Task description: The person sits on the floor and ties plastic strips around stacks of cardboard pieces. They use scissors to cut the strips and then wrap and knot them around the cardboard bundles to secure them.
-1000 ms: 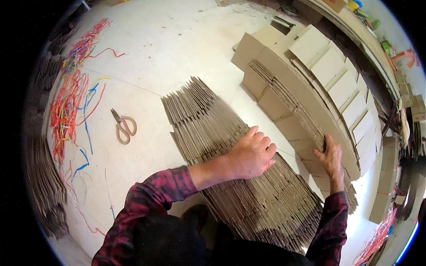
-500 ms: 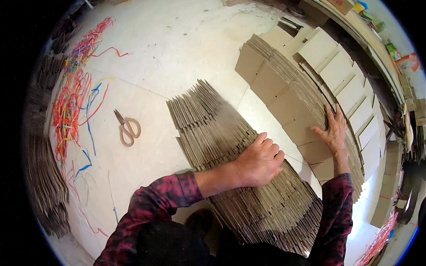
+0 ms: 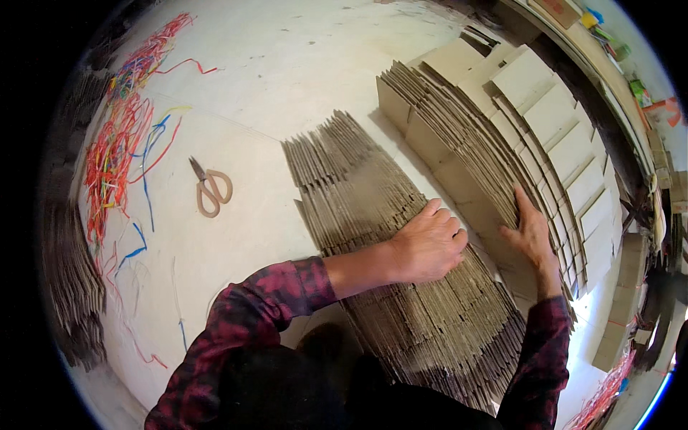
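My left hand rests on top of a long row of tightly packed, brown folded cardboard pieces standing on edge. Its fingers are curled under, so whatever they may hold is hidden. To the right, my right hand grips a batch of flat cardboard sheets, thumb against the near-left face and fingers over the upper edges. This batch now stands more upright and its sheets fan slightly apart at the top. More pale cardboard sheets lean in overlapping layers behind it.
Scissors with tan handles lie on the pale floor, left of the row. Tangled red, blue and yellow plastic straps lie farther left, beside dark stacked cardboard. More pink-red strapping lies at the lower right.
My right hand has tipped the batch of cardboard sheets more upright, toward the right, and its fingers have closed around the edges. My left hand stays on the packed row.
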Available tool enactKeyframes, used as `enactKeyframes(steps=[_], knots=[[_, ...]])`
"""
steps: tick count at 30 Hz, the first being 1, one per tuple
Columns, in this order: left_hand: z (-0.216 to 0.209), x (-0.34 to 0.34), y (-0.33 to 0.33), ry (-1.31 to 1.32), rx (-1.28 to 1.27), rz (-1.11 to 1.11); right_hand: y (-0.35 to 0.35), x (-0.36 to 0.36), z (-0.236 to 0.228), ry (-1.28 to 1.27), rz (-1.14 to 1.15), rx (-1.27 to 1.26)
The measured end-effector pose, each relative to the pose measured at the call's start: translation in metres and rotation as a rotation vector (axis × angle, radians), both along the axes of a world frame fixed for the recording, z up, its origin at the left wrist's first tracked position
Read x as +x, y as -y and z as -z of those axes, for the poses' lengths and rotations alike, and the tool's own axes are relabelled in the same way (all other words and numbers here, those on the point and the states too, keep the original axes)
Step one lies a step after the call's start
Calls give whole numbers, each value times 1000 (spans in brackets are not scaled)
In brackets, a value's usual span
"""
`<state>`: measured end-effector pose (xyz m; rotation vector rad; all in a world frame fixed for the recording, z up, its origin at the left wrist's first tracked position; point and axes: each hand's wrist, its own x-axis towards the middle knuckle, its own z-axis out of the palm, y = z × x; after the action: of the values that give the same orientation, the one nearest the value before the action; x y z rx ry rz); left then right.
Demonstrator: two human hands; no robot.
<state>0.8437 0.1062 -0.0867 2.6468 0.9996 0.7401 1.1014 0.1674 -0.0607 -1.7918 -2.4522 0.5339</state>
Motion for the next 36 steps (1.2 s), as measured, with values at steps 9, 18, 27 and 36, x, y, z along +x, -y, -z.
enactKeyframes(steps=[9,18,27,36], knots=[[1,1,3,-13,-27,29,71,-17,6,-51,-88,17],[0,43,-28,-308,41,-33,85,-4,19,-149,-17,165],[13,36,-24,-210,32,10,179,23,6,22,549,44],[-15,14,8,-176,-49,299,193,39,34,166,487,184]])
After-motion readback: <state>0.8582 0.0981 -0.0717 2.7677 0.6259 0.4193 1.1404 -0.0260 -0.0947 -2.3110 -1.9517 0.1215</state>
